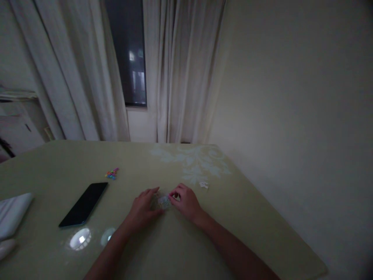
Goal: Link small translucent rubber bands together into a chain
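A small clear, glassy-looking item (164, 202) lies on the pale green table (180, 249) between my hands; its exact shape is too small to tell. My left hand (145, 207) curves around its left side, thumb and fingers apart. At its right edge is my right hand (185, 202), thumb and index finger pinched together on something small and pinkish that I cannot make out. Colourful small pieces (112, 174) sit in a pile farther back on the left. To the right of my right hand lie small white pieces (204, 184).
A black phone or tablet (84, 204) lies left of my hands. At the far left are a white flat object (14, 214) and a rounded white one (7, 248). Curtains (186, 70) hang behind the table, and a wall (297, 116) runs along the right.
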Demonstrator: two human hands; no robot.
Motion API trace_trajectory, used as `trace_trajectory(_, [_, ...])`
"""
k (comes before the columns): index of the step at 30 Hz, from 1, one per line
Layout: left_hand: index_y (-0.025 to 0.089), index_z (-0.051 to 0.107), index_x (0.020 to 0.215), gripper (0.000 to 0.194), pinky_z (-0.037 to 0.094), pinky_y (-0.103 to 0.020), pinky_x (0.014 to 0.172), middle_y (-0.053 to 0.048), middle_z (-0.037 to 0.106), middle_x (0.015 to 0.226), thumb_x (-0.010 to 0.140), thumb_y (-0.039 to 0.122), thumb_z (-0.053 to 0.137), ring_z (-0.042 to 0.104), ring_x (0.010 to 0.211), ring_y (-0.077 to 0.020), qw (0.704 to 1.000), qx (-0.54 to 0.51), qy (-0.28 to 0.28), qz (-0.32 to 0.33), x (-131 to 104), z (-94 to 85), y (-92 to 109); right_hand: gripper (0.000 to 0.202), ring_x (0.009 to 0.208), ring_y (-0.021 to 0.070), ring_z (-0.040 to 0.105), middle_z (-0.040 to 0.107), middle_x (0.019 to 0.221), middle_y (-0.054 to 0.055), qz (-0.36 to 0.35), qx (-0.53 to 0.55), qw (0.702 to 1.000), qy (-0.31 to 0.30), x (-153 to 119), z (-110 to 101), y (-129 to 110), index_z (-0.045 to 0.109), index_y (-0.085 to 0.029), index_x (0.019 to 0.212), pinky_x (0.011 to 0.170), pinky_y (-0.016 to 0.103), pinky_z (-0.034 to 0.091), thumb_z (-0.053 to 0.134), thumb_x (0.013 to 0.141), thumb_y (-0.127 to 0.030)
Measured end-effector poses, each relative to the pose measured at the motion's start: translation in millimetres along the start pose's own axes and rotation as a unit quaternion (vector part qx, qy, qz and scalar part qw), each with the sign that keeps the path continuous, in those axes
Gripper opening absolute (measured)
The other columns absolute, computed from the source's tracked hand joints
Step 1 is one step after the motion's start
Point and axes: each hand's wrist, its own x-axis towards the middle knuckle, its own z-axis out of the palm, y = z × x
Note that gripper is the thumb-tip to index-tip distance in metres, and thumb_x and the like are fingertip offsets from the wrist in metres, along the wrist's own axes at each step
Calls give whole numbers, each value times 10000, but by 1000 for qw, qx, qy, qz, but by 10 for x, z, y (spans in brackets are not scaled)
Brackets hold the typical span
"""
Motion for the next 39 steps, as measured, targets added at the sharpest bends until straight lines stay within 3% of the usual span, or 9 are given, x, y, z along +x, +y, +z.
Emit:
trace_trajectory(6, [165, 601, 1401, 706, 466, -475, 1088, -164, 683, 1367, 729, 280, 783, 621, 1260, -338, 1000, -22, 0, 10, -5, 10, 49, 95, 836, 203, 667, 740, 926, 70, 13, -140, 982, -125, 457, 133, -71, 816, -218, 877, 731, 280, 482, 724, 895, -227])
trace_trajectory(12, [169, 624, 1383, 690, 494, -450, 1056, -154, 706, 1324, 724, 276, 799, 645, 1230, -336, 1000, -18, 0, 16, 2, 20, 78, 149, 833, 185, 684, 747, 904, 43, -29, -78, 987, -134, 392, -16, 41, 833, -255, 962, 774, 272, 499, 687, 947, -279])
trace_trajectory(15, [198, 647, 1364, 646, 495, -456, 1052, -144, 710, 1331, 750, 327, 802, 652, 1232, -344, 1000, -10, -7, 19, -7, 39, 113, 252, 978, 212, 689, 730, 1098, 86, 30, -88, 994, -48, 210, -294, 310, 791, -220, 1125, 900, 312, 511, 710, 930, -357])
trace_trajectory(19, [223, 655, 1361, 626, 468, -483, 1096, -137, 698, 1378, 774, 376, 809, 635, 1274, -348, 999, -10, -30, 27, -31, 112, 158, 979, 1481, 389, 361, 410, 1600, 203, 151, -205, 967, -12, -73, -623, 868, 467, -205, 1555, 1186, 508, 307, 881, 714, -491])
trace_trajectory(21, [234, 646, 1379, 643, 460, -497, 1115, -132, 688, 1402, 775, 382, 811, 627, 1294, -347, 999, -19, -40, 26, -44, 151, 174, 951, 1511, 390, 319, 350, 1640, 206, 202, -207, 956, -36, -163, -697, 1099, 405, -222, 1586, 1192, 538, 276, 805, 789, -551])
trace_trajectory(24, [268, 643, 1387, 650, 476, -525, 1106, -119, 690, 1407, 768, 375, 808, 639, 1285, -354, 998, -28, -54, 31, -64, 182, 183, 684, 1380, 342, 490, 543, 1483, 189, 163, -180, 969, -45, -188, -712, 1240, 553, -199, 1454, 1140, 487, 350, 753, 860, -473])
trace_trajectory(29, [292, 596, 1441, 683, 496, -559, 1088, -121, 684, 1412, 796, 402, 796, 642, 1274, -367, 996, -38, -58, 51, -98, 172, 157, 499, 1126, 267, 622, 682, 1187, 124, 63, -61, 996, 0, -155, -592, 962, 683, -168, 1210, 1015, 397, 461, 850, 772, -339])
trace_trajectory(34, [274, 496, 1528, 802, 519, -504, 1089, -134, 668, 1422, 791, 323, 809, 642, 1287, -342, 994, -81, -59, 49, -110, 158, 164, 600, 1199, 249, 600, 677, 1254, 93, -84, 66, 990, -90, -266, -303, 476, 703, -241, 1271, 1079, 388, 437, 879, 759, -500])
trace_trajectory(39, [307, 665, 1350, 528, 501, -455, 1126, -95, 648, 1448, 835, 329, 780, 633, 1305, -317, 989, -86, -63, 99, -88, 137, 177, 573, 1278, 260, 568, 656, 1377, 99, -85, 69, 987, -115, -293, -185, 339, 715, -281, 1313, 1132, 415, 404, 866, 799, -484])
